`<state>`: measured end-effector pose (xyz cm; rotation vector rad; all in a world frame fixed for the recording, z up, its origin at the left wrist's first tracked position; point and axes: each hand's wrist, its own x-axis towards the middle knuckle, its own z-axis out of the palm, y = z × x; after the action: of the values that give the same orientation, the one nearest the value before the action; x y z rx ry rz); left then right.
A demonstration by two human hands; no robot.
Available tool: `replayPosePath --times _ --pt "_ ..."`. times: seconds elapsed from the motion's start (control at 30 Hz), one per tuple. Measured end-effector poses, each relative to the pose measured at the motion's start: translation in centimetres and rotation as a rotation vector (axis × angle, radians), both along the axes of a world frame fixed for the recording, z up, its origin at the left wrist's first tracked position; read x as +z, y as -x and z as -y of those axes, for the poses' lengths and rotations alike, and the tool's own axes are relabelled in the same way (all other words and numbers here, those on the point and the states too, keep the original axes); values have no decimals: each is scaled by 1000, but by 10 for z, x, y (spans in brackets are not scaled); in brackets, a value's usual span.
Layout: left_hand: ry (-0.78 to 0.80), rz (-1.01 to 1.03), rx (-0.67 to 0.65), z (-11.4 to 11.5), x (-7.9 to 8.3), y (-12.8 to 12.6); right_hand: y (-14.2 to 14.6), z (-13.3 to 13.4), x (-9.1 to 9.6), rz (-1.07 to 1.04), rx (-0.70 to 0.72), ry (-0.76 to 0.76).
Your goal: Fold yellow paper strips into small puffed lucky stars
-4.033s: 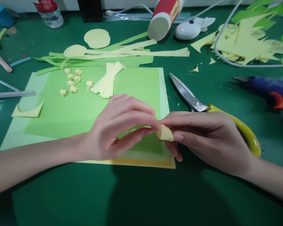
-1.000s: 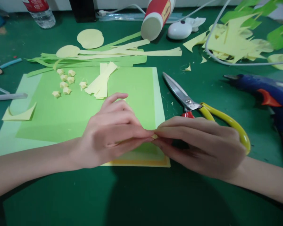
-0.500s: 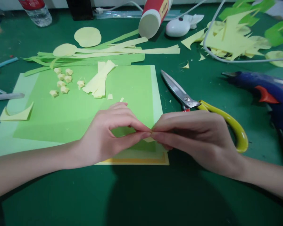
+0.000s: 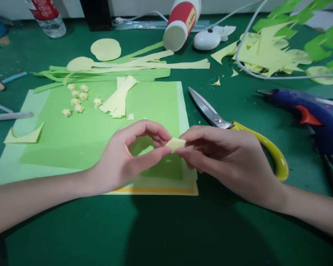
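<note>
Between my two hands is a small pale-yellow folded paper strip [image 4: 175, 144], now showing a flat, pentagon-like face. My left hand [image 4: 135, 151] pinches its left side between thumb and forefinger. The right side is gripped by the thumb and fingers of my right hand [image 4: 222, 155]; part of the strip seems tucked behind those fingers. Both hands hover over the front right of the green paper sheets [image 4: 80, 147]. On the sheets lie several small folded paper stars [image 4: 75, 101] and a crossed bundle of pale-yellow paper strips [image 4: 119, 98].
Scissors [image 4: 211, 111] with yellow handles lie beside my right hand. A blue glue gun [image 4: 302, 107] rests farther right. Behind are long paper strips [image 4: 144, 65], a tipped paper cup [image 4: 180, 27], a white mouse-like object [image 4: 207, 39], a bottle [image 4: 51, 20] and paper scraps [image 4: 269, 51].
The folded paper has been turned from nearly edge-on to show its broad face and raised slightly. My fingers have shifted their pinch to its two sides.
</note>
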<state>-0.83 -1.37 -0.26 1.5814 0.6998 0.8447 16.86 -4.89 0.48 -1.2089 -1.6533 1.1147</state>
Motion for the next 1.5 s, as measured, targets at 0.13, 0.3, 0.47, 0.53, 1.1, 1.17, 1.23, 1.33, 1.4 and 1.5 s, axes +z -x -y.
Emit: replayPosePath --times 0.13,0.3,0.47,0.53,1.1,1.17,1.23,1.33,1.4,1.5 --pt "13 -18 -15 0 0 0 -1 0 -1 -74 -14 25" --pt "42 -68 -17 -2 3 0 -6 0 0 -155 63 116" --pt "64 -113 -23 -4 4 1 -8 1 -1 -230 123 220" --pt "85 -87 -56 -4 3 2 -8 1 -1 -242 121 261" --pt "-95 -60 -27 -1 4 1 -6 -3 4 -191 95 271" --pt "-167 -20 -26 -2 4 1 -8 -3 4 -234 130 366" --pt "-250 -19 -18 -3 3 1 -9 -4 3 -288 165 434" --pt "-389 -79 31 -5 2 3 -9 -3 1 -383 214 468" --pt "-467 -128 37 -6 2 5 -9 -3 1 -399 213 463" --pt "-503 -145 22 -7 0 5 -6 -3 3 -348 182 427"
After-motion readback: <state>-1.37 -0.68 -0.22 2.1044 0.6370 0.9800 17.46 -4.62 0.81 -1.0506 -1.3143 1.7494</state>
